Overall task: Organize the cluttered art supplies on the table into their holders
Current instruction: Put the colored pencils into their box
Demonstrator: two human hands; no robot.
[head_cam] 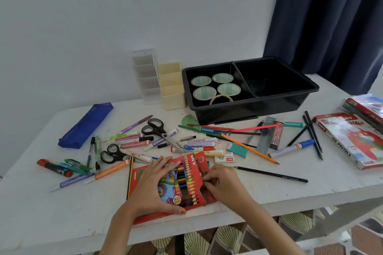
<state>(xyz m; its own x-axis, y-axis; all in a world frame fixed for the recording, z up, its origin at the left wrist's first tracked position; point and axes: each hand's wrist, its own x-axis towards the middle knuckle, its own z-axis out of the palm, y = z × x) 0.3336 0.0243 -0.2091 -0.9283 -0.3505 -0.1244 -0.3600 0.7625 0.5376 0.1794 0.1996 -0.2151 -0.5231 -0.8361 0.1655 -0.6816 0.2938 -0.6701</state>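
While the left hand (153, 186) lies flat, steadying the colour-pencil box (186, 184) at the table (62, 213) front edge, the right hand (223, 180) pinches its side flap, seemingly to tuck it shut.

A: What is the table made of?
B: Wood, painted white — my table (269, 190) looks matt and rough, chipped along its edge.
A: And the rest?
B: The pencil box (186, 184) in front of me is glossy printed card. The bin (248, 109) is black plastic with a sheen, the pencil case (87, 125) blue mesh cloth, the scissors (163, 134) metal-bladed with black plastic handles.
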